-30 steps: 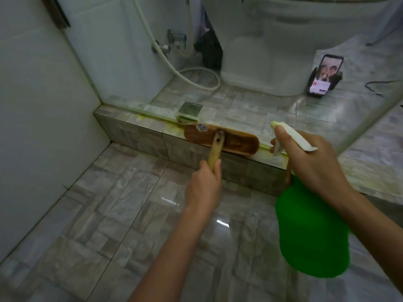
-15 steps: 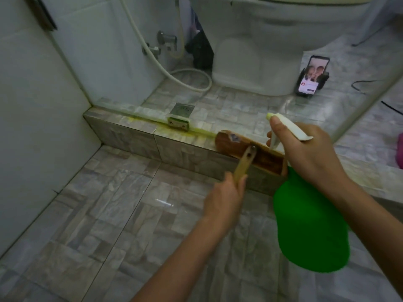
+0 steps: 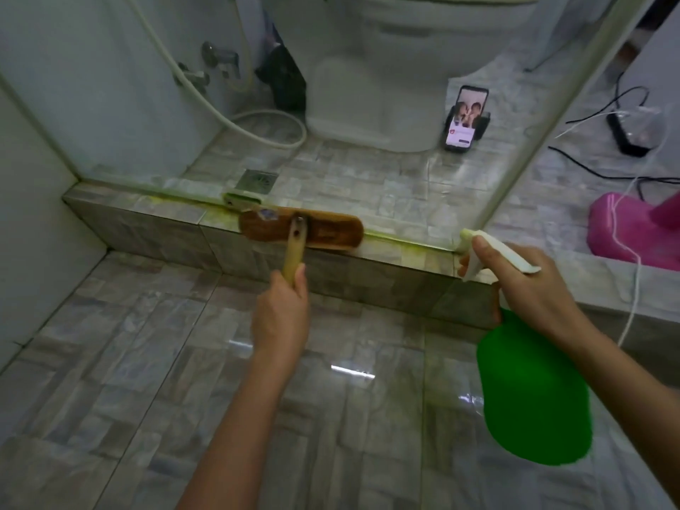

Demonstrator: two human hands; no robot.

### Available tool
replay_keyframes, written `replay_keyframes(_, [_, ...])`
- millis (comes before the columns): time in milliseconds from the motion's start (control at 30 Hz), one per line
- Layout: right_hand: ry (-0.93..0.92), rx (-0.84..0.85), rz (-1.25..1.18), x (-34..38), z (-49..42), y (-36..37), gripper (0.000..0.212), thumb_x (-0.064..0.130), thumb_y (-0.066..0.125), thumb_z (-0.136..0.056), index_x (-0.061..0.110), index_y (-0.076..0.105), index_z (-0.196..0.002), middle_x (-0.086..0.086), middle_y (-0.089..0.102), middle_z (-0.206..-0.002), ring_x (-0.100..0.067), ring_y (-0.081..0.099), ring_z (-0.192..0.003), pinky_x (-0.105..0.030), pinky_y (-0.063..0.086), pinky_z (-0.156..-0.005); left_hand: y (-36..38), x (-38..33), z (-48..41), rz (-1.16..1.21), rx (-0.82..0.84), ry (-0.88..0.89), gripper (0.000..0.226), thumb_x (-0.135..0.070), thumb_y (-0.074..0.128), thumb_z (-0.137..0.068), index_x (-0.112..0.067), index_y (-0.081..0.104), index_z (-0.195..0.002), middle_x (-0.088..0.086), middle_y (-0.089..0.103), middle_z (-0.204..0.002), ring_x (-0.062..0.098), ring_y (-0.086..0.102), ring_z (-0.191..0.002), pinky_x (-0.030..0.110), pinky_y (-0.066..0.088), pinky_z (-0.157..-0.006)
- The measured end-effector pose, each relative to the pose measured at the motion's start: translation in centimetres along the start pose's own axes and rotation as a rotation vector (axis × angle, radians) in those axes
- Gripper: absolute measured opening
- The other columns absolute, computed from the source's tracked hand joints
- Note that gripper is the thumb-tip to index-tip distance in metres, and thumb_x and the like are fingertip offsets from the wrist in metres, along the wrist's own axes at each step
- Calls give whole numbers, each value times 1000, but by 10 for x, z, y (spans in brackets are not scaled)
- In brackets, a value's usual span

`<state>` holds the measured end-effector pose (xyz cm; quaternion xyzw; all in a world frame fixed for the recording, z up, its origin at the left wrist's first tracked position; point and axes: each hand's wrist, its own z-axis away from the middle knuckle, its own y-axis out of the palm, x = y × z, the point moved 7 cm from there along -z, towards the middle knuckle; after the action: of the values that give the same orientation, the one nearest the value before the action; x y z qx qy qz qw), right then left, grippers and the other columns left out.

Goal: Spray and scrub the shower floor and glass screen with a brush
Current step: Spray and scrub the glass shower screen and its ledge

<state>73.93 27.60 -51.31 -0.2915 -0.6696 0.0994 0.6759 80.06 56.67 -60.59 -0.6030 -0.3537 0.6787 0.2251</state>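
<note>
Right grip [image 3: 530, 285] holds the green spray bottle [image 3: 533, 395] by its neck. Left grip [image 3: 281, 318] clasps the brush [image 3: 301, 231] handle; the head lies just beyond it on the kerb [image 3: 165, 215], at the glass screen [image 3: 147, 104] foot. Press bristles flat; stroke along the joint

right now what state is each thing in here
brush: head flat on the kerb, handle gripped by left hand
spray bottle: upright, held off the floor at its sprayer head by right hand
kerb: streaked yellow-green along the glass track
phone: propped upright, screen lit
floor drain: grate on
hose: looped on the floor
</note>
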Motion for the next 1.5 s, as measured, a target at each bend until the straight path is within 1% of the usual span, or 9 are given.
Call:
replay_keyframes(167, [7, -16, -36, 1, -3, -8, 73, 79, 49, -82, 11, 75, -80, -14, 75, -84, -40, 68, -57, -37, 52, -45, 32, -35, 29, -11, 161, 107, 47, -50, 27, -98, -9, 49, -106, 16, 63, -87, 35, 61, -80, 32, 39, -59])
replay_keyframes(400, [8, -10, 5, -3, -8, -4, 76, 79, 47, -83, 9, 75, -89, -15, 73, -83, -38, 68, -56, -38, 51, -47, 32, -38, 33, -13, 106, -6, 48, -49, 26, -99, -9, 49, -106, 13, 62, -89, 32, 61, -85, 30, 32, -57])
replay_keyframes(533, [7, -10, 26, 1, -12, -6, 68, 69, 49, -90, 7, 75, -99, -29, 70, -86, -32, 62, -42, -39, 52, -43, 70, -76, 68, -13, 339, 203, 47, -51, 24, -98, -13, 48, -110, 8, 65, -89, 25, 63, -77, 30, 39, -51])
replay_keyframes(700, [27, -32, 39, -7, -10, -12, 76, 72, 47, -84, 1, 72, -90, -32, 68, -85, -32, 63, -43, -42, 53, -41, 61, -62, 53, 40, 190, 22, 49, -52, 24, -97, -11, 48, -106, 4, 54, -79, 22, 54, -68, 30, 37, -52])
replay_keyframes(800, [49, -38, 14, -13, -6, -15, 83, 74, 49, -80, -6, 69, -93, -34, 68, -86, -38, 65, -51, -51, 53, -43, 79, -80, 68, 41, 315, 157, 49, -54, 23, -96, -12, 48, -106, 9, 62, -85, 28, 62, -76, 37, 50, -61])
replay_keyframes(1000, [36, -37, 36, -16, -3, -17, 69, 64, 49, -91, -2, 66, -81, -32, 67, -88, -27, 59, -37, -33, 47, -38, 60, -62, 53, 24, 165, 31, 47, -50, 25, -98, -10, 48, -105, 3, 53, -77, 22, 52, -68, 30, 32, -50])
replay_keyframes(1167, [59, -19, 23, -15, -3, -11, 64, 60, 51, -94, -1, 70, -92, -32, 68, -93, -29, 60, -37, -47, 51, -45, 77, -73, 63, 46, 326, 166, 48, -55, 22, -96, -14, 46, -104, 5, 60, -79, 23, 60, -69, 35, 49, -56])
replay_keyframes(1267, [54, -19, 37, -13, -5, -8, 66, 58, 51, -96, -6, 68, -93, -35, 67, -95, -28, 60, -36, -42, 50, -43, 70, -64, 56, 40, 226, 54, 48, -53, 23, -97, -13, 47, -105, 1, 56, -75, 18, 55, -64, 28, 38, -48])
replay_keyframes(1500, [55, -30, 23, -4, -9, 1, 61, 56, 51, -96, -1, 72, -91, -25, 71, -88, -30, 61, -41, -35, 50, -39, 71, -64, 57, 54, 278, 155, 48, -54, 24, -96, -14, 48, -105, 4, 61, -81, 22, 60, -69, 36, 50, -57])
